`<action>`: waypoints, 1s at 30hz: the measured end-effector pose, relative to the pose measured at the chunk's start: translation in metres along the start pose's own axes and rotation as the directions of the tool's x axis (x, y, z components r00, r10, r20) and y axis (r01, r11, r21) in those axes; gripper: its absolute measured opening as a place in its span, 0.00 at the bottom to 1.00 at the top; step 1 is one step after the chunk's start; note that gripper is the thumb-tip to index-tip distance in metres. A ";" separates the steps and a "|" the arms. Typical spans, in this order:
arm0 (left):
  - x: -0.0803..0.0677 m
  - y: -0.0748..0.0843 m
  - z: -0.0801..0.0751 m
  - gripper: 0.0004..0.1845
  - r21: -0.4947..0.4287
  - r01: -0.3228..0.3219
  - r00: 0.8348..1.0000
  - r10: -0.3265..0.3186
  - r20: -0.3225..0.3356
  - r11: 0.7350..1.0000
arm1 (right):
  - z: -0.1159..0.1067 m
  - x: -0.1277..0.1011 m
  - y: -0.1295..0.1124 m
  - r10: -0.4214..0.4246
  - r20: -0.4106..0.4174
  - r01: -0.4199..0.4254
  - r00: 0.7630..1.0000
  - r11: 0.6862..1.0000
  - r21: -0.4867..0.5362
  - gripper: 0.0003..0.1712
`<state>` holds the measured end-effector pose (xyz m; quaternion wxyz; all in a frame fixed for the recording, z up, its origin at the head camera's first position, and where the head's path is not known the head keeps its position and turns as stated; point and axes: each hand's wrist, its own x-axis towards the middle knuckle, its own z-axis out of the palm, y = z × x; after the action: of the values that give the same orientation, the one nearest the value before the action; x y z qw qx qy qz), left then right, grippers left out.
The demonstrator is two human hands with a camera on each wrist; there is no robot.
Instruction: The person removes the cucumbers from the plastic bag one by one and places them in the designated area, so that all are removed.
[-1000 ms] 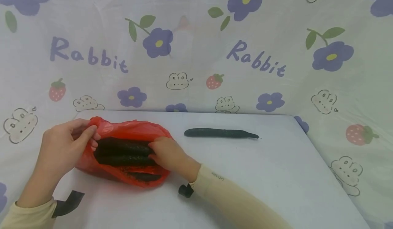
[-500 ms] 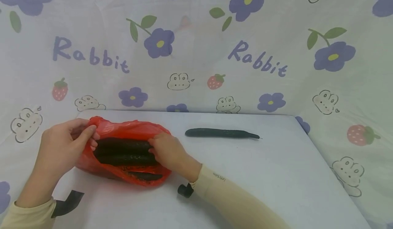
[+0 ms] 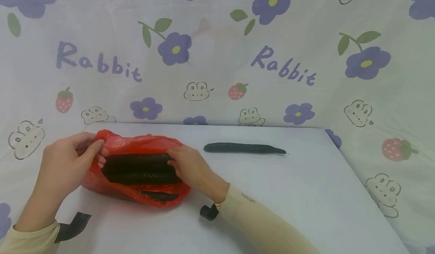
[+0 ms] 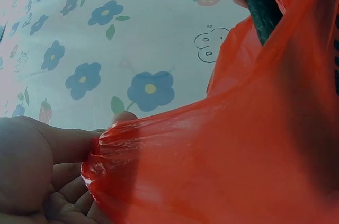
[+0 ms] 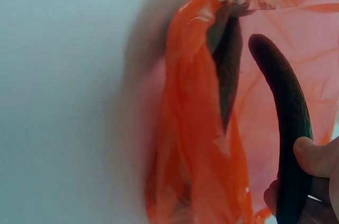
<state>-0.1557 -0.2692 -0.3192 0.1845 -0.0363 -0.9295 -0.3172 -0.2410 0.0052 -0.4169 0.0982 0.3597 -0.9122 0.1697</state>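
Note:
On the left of the table lies a red plastic bag [image 3: 139, 143] with its mouth wide open. My left hand [image 3: 64, 163] pinches the bag's left rim between thumb and fingers; the left wrist view shows the film gathered there. Reaching in at the mouth's right side, my right hand [image 3: 193, 165] grips a dark green cucumber [image 5: 288, 102], thumb on one side and fingers on the other. In the right wrist view this cucumber stands out in front of the bag's inner wall. Other cucumbers [image 3: 146, 177] lie inside, partly hidden by red film.
A single long cucumber [image 3: 242, 147] rests on the white table [image 3: 289, 193] to the right of the bag, near the back. Behind the table hangs a white cloth [image 3: 217, 65] printed with flowers, rabbits and strawberries. Black straps [image 3: 74, 227] show at both wrists.
My right hand has risen slightly with its fingers on the upper cucumber, which shows more clearly in the bag's mouth. The left hand keeps its hold on the rim.

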 end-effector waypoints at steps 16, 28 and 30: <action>0.000 -0.003 0.001 0.12 0.023 -0.006 1.000 0.007 -0.009 1.000 | -0.023 -0.016 0.019 0.027 -0.108 -0.008 0.994 0.985 0.172 0.14; -0.001 -0.001 0.000 0.13 0.024 0.001 1.000 -0.001 -0.007 1.000 | -0.036 -0.036 0.037 0.009 -0.181 0.026 0.983 0.981 0.192 0.19; -0.001 -0.001 0.000 0.13 0.021 0.000 1.000 0.001 -0.008 1.000 | -0.037 -0.040 0.041 0.013 -0.196 0.023 0.980 0.984 0.179 0.18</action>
<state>-0.1550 -0.2698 -0.3205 0.1887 -0.0332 -0.9321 -0.3073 -0.2385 0.0727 -0.4043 0.1553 0.3509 -0.8779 0.2862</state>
